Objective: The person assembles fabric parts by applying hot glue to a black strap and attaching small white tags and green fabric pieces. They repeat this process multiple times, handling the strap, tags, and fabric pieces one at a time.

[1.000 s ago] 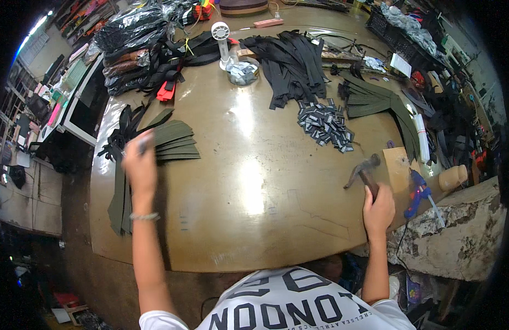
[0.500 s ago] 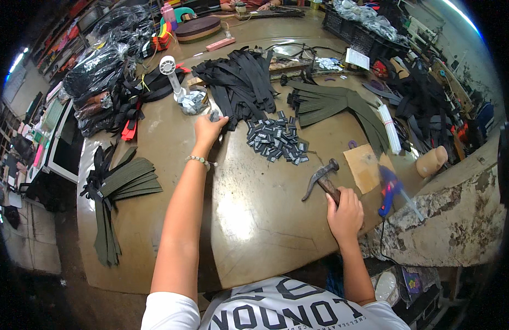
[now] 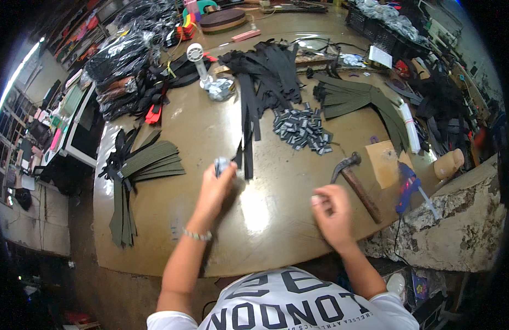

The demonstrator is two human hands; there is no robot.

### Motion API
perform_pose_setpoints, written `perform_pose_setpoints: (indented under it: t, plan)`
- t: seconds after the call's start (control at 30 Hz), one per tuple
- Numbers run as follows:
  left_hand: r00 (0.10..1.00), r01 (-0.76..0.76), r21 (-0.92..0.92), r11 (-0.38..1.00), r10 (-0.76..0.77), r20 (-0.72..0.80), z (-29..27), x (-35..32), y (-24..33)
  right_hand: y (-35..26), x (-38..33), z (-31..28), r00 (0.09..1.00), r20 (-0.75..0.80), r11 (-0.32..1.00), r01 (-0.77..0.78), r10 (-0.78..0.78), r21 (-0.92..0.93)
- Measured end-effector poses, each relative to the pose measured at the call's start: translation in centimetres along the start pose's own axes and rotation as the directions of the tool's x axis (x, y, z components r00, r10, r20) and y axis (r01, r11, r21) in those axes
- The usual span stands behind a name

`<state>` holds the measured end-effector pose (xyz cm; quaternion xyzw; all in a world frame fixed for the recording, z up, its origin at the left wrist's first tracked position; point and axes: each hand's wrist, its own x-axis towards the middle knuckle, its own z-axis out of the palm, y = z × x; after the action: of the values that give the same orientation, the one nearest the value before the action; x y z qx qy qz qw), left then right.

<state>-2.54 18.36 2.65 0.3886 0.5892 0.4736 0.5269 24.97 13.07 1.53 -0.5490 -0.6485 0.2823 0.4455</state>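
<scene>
One black strap (image 3: 246,129) lies lengthwise on the brown table (image 3: 172,209) — left hand (image 3: 215,190) pinches a small metal clip (image 3: 221,164) at its near end. Right hand (image 3: 332,212) closed on a small pale piece. One hammer (image 3: 354,184) just right, clip pile (image 3: 301,129) farther off.

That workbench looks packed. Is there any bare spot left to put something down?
Yes. The table is bare along its near edge, between the left hand and the right hand, and left of the left forearm below the olive straps. The far half is crowded: black straps, metal buckles, hammer and glue gun on the right.
</scene>
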Motion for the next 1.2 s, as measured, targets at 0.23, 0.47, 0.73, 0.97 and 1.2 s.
perform_pose_setpoints:
  t: [0.23, 0.47, 0.73, 0.97, 1.2]
  plan:
    - [0.996, -0.080, 0.177, 0.981, 0.086, -0.030, -0.2, -8.7, -3.3, -0.2, 4.6, 12.1, 0.473, 0.881, 0.223, -0.861, 0.018, 0.458]
    - [0.991, -0.114, 0.368, 0.923, 0.134, -0.028, -1.4, -10.2, -4.5, 1.9, 17.1, 15.5, 0.570, 0.811, 0.398, -0.780, 0.134, 0.483]
    - [0.975, -0.194, 0.442, 0.876, 0.222, -0.011, -1.5, -9.7, -4.8, 1.5, 26.9, 18.6, 0.710, 0.592, 0.650, -0.661, 0.381, 0.375]
    - [0.978, -0.171, 0.279, 0.945, 0.197, -0.064, -1.3, -9.8, -4.8, -3.1, 37.7, 15.4, 0.755, 0.595, 0.565, -0.629, 0.277, 0.534]
    - [0.947, -0.261, 0.126, 0.957, 0.279, -0.159, -1.2, -9.7, -3.3, -10.1, 41.9, 13.7, 0.837, 0.481, 0.699, -0.507, 0.261, 0.504]
